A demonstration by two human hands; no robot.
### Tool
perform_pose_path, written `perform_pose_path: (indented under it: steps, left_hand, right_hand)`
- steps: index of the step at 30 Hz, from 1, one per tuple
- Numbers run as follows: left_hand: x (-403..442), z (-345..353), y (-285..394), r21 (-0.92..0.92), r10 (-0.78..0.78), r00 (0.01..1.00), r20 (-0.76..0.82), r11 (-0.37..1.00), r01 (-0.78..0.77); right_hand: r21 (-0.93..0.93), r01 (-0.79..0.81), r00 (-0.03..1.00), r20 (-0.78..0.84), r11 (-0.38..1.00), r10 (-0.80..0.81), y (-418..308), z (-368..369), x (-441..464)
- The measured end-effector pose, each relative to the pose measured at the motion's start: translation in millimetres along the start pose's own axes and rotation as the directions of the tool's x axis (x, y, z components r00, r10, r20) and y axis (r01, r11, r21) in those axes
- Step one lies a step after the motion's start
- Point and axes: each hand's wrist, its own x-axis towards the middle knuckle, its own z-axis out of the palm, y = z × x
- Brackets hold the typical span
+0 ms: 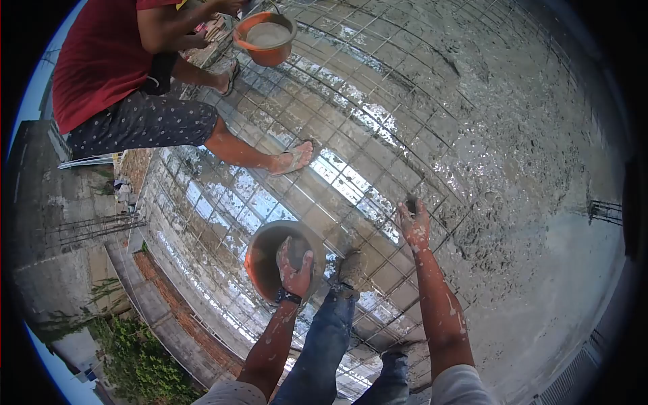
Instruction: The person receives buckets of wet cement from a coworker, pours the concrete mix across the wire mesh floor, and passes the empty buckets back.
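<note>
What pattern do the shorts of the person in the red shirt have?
The shorts are dark, scattered with small pale ring-like marks; best seen in the head view.

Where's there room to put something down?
Try the smooth grey patch between the right arm and the rods sticking out; it looks bare, but maybe wet. It's crowded around the left hand, with the bucket and legs close together.

Open air lies between the two forearms at lower centre, above jeans-clad legs (320,344). A co-worker's extended leg (246,154) blocks upper left; steel mesh (344,152) spans the centre.
</note>
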Motion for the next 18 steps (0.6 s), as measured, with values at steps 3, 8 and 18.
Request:
perform_pose_path:
  steps: [3, 8, 18]
  left_hand:
    - [34, 48, 8, -0.272, -0.28, 0.954, 0.107, 0.914, 0.299]
    - [79, 137, -14, -0.631, -0.461, 0.696, 0.55, 0.316, 0.708]
    - [31, 195, -63, -0.24, -0.545, 0.46, 0.701, 0.427, 0.872]
  right_hand:
    - [0.131, 0.04, 0.999, 0.013, 0.991, -0.042, -48, -8, 49]
    - [-0.07, 0.245, 0.969, -0.004, 0.967, -0.246, -128, 0, 128]
    - [-0.168, 0.344, 0.885, 0.387, 0.924, -0.259, -34, -13, 133]
